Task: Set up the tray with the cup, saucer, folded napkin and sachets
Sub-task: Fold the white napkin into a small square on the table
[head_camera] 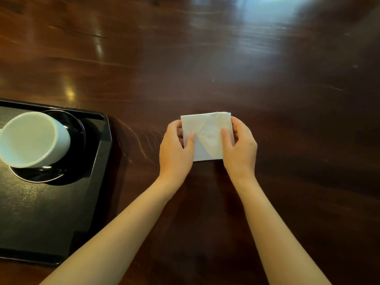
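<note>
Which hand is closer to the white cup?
The left hand. It holds the napkin by the edge toward the cup; the right hand holds the far edge, farther away.

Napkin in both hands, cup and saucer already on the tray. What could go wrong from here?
1. The left hand and right hand pinch the napkin at its sides; its layers fan out at the far right corner, so the fold may spring open on release.
2. The cup sits on the saucer near the right wall of the tray; carrying the napkin over could bump it.
3. No sachets are in view; that step may be missed.
</note>
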The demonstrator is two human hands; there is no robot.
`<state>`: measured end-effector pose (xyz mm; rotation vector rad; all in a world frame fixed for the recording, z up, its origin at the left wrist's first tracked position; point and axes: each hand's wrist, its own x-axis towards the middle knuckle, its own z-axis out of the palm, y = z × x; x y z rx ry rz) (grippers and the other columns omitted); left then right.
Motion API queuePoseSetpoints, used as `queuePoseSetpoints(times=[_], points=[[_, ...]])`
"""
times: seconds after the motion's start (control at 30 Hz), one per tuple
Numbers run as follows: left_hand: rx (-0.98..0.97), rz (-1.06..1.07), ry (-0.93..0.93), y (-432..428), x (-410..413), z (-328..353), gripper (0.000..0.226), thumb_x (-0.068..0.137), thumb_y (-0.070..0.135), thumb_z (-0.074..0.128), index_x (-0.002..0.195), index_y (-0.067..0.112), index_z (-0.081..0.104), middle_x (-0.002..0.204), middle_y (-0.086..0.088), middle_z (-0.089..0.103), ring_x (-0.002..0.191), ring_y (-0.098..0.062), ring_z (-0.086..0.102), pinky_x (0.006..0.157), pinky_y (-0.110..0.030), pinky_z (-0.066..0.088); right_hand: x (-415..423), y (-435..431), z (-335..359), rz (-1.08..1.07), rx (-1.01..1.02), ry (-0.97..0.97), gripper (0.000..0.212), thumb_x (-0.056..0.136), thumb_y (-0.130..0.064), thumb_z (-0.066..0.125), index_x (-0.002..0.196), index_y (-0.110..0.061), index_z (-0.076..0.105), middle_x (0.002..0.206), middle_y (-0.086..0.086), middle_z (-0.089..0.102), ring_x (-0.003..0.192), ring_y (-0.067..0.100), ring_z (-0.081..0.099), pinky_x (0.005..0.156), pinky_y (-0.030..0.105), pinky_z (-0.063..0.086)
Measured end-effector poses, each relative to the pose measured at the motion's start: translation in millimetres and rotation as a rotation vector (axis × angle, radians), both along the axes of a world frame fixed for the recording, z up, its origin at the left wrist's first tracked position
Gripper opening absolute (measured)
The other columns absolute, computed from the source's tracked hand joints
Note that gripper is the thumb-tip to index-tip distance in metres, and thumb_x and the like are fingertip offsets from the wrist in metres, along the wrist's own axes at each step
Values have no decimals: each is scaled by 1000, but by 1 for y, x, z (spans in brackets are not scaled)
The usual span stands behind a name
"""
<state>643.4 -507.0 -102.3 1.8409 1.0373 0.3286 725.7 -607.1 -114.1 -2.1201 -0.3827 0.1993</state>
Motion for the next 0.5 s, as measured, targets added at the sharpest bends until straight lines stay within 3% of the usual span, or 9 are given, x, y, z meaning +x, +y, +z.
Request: queuePoseSetpoints(times=[0.17, 0.33, 0.43, 0.5], points=[[186, -21, 46, -1, 5, -11, 51, 92, 25, 54, 138, 18, 36, 124, -1, 51, 106, -15, 53, 83, -25, 49, -5, 7, -13, -69, -84, -127, 34, 95, -17, 48, 127, -9, 52, 111, 6, 53, 101, 16, 54, 76, 14, 41], [412, -95, 132, -3, 7, -19, 48, 92, 23, 54, 138, 13, 41, 121, -6, 55, 109, -20, 49, 80, -19, 37, -7, 10, -18, -94, -129, -188, 35, 95, -13, 46, 129, -7, 48, 111, 10, 52, 100, 19, 53, 76, 22, 44], [594, -177, 218, 1, 6, -28, 45, 89, 22, 55, 132, 8, 48, 114, -10, 58, 103, -28, 54, 80, -34, 45, -9, 11, -21, -83, -189, -244, 33, 94, -10, 47, 126, -7, 51, 106, 10, 53, 95, 18, 49, 73, 24, 44], [682, -238, 317, 5, 6, -31, 48, 90, 29, 41, 134, 10, 46, 129, -9, 55, 117, -28, 51, 88, -40, 44, -10, 12, -23, -91, -305, -317, 35, 92, -9, 48, 127, -6, 51, 111, 12, 55, 98, 21, 49, 78, 31, 47]])
